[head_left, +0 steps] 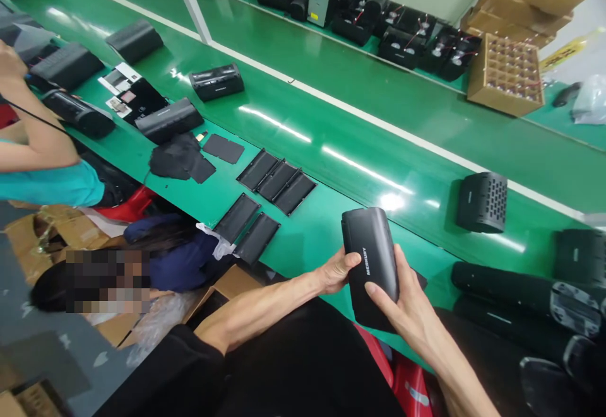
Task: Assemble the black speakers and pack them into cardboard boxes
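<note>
A black speaker housing (379, 240) with the white word MERKURY on its face is held up over the near edge of the green bench. My left hand (337, 270) grips its left side, thumb on the front. On the other side my right hand (402, 291) wraps round it, the thumb lying across the lower face. Further left on the bench lie several black plastic panels (277, 182), with two more black panels (255, 238) nearer me. Beyond them is a pile of thin black sheets (177, 157). What lies under my palms is hidden.
Black housings (216, 81) sit on the green belt (307, 89), one perforated housing (481, 202) at right. A divided carton (506, 76) stands behind. Large black units (511, 291) are at my right. At left are a co-worker's arm (38, 120) and another person bending by boxes.
</note>
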{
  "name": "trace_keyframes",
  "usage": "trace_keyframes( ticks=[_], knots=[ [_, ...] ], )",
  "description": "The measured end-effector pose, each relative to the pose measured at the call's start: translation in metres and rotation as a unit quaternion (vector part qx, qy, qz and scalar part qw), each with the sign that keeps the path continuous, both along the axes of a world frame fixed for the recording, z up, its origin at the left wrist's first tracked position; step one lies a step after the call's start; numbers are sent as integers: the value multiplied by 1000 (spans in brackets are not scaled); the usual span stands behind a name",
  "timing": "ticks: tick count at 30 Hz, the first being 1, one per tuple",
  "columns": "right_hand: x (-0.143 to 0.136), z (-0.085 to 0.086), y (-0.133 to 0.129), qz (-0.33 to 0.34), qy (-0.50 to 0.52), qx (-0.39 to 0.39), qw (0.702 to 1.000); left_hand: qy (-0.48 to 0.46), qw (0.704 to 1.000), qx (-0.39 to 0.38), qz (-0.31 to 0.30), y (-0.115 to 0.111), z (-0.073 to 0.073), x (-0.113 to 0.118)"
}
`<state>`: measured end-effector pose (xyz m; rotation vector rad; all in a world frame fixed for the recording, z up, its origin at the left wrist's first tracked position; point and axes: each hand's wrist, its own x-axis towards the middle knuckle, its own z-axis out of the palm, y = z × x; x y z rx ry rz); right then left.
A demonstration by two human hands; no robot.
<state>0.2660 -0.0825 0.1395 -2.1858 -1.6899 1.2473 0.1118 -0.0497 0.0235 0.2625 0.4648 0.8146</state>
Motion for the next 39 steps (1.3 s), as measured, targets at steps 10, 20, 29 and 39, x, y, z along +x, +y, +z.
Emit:
trace_keyframes(
  ticks=[10,20,29,39],
  knots=[
    [-30,-53,-46,-258,39,273,926,142,977,-75,141,2,9,3],
    [51,-42,-86,-193,137,132,963,225,945,197,-129,44,21,-94],
    [46,-51,-84,-193,211,78,955,314,928,167,-112,28,26,-85],
    [61,-54,-60,-210,295,2,932,310,942,88,-92,23,10,-79]
  ],
)
